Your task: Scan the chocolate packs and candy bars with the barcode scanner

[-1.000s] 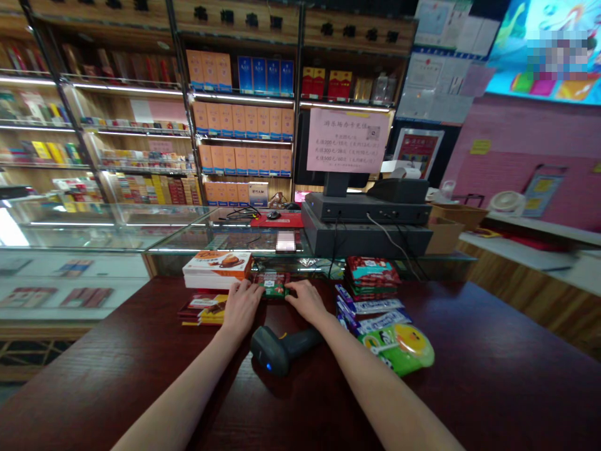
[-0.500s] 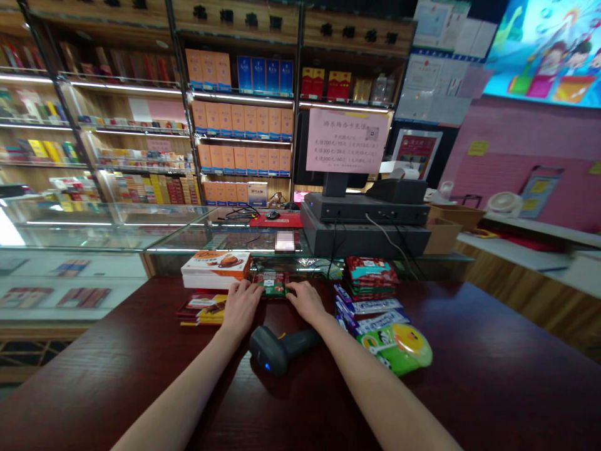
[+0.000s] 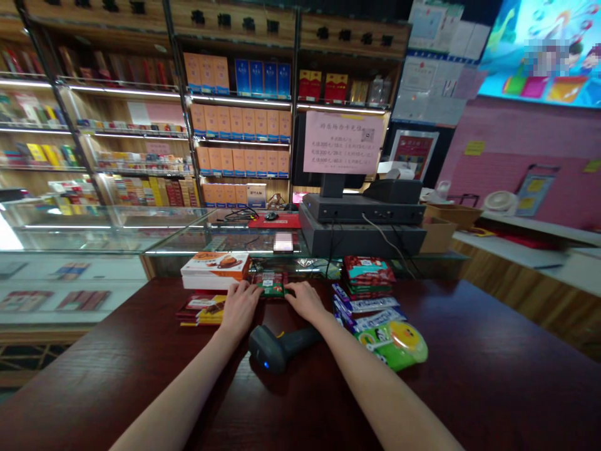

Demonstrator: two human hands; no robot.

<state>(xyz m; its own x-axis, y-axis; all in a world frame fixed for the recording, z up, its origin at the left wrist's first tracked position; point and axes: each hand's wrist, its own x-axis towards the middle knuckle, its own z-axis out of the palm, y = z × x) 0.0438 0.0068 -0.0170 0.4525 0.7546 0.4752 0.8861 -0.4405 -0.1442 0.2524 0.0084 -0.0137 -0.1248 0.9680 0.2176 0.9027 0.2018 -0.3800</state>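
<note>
Nearest you, the barcode scanner (image 3: 277, 348) lies on its side on the dark wooden counter (image 3: 493, 376), between your forearms, its head toward your left arm. Beyond it, your left hand (image 3: 240, 307) and right hand (image 3: 306, 300) rest palm down with fingers extended. Their fingertips meet the two ends of the small green-and-red packet (image 3: 271, 284), which lies flat on the counter near its far edge. Whether the fingers pinch the packet or only press on it cannot be told from this view. By judgement, the step in hand is seating or squaring the packet between both hands. Any lift from here calls for a firm pinch at both ends and a straight rise. Room is tight sideways: the flat bar stack (image 3: 200, 309) and the white-and-orange boxes (image 3: 215, 269) sit just beside your left hand. The blue-and-white wrappers (image 3: 369, 310), the red packet stack (image 3: 369, 274) and the green pouch (image 3: 392, 344) flank your right. Open counter lies toward you, on either side of the scanner. Just behind the packet rises the glass display case (image 3: 141, 235), which carries a phone (image 3: 283, 242) and the register terminal (image 3: 364, 225). Stocked shelves (image 3: 239, 125) stand farthest.
</note>
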